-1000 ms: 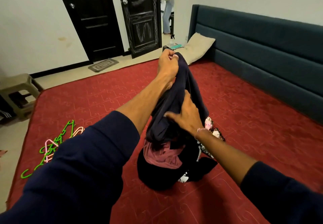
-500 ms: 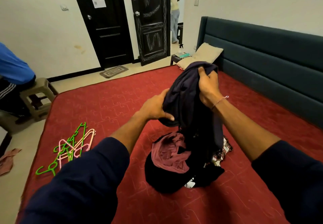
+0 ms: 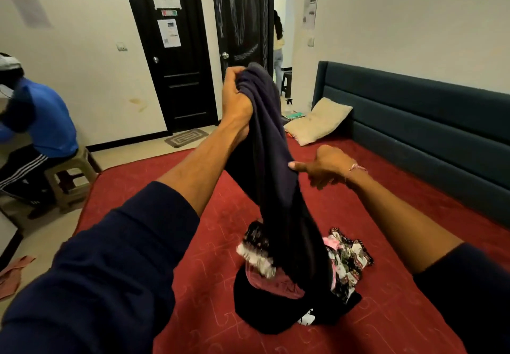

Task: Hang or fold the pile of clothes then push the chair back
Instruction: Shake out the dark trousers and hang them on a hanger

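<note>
A person's view down their own two arms, in dark blue sleeves, over a bed covered with a deep red patterned bedspread [image 3: 414,243]. The left hand [image 3: 236,99] is raised high, its fingers curled tightly round the bunched top of a long dark navy soft-knit garment [image 3: 271,166], which hangs down in a twisted column to the pile below. The right hand [image 3: 325,167] reaches toward the hanging cloth at mid-height; its thumb tip touches the fabric while the other fingers are loosely curled and grasp nothing. Beneath lies the heap of unsorted clothes [image 3: 278,309]: black, maroon, and a floral black, white and pink piece, all crumpled together on the bedspread. The task looks barely begun: no folded or hung garment is visible, most of the pile is untouched, and no chair shows in view to be pushed back.
</note>
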A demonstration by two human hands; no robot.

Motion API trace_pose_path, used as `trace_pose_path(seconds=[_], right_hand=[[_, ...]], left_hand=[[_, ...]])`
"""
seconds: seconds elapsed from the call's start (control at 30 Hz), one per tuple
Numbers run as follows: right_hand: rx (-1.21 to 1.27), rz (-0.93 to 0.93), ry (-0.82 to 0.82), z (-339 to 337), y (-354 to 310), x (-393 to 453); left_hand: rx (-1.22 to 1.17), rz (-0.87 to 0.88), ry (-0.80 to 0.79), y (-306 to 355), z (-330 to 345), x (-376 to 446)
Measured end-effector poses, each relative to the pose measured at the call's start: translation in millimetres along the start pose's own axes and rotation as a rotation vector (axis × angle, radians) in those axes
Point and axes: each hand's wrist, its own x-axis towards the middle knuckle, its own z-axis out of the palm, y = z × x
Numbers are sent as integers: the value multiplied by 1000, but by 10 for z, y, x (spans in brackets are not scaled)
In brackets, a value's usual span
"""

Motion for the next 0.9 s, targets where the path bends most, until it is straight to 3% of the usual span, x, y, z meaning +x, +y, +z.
trace_pose_path(seconds=[0.03, 0.1, 0.17, 0.2, 0.33, 0.43, 0.53, 0.63, 0.73, 0.83, 0.9], right_hand=[[-59, -80, 120, -17, -36, 5], [195, -316, 248, -116, -154, 16], [531, -503, 159, -262, -306, -6], [571, -567, 119, -339, -384, -10], [402, -686, 51, -498, -653, 2], [375, -722, 82, -569, -809, -70], [309, -739, 278, -639, -969, -215], [169, -697, 666, -738, -1096, -397], [96, -636, 884, -907, -1227, -564], [44, -617, 933, -1032, -1428, -765], [34, -602, 960, -1085, -1606, -878]], left_hand=[[-43, -13, -34, 71, 32, -14], [-97, -14, -103, 194, 40, -60], [-175, -74, -156, 299, -7, -74], [-220, -123, -186, 373, -20, -92], [-287, -322, -269, 687, -60, -235], [-282, -415, -237, 841, -157, -301], [-298, -408, -176, 979, -289, -282], [-279, -364, -148, 1037, -391, -151], [-83, -392, -50, 1021, -519, -8], [391, -331, -48, 1088, -635, 8], [569, -220, 51, 1196, -669, 9]])
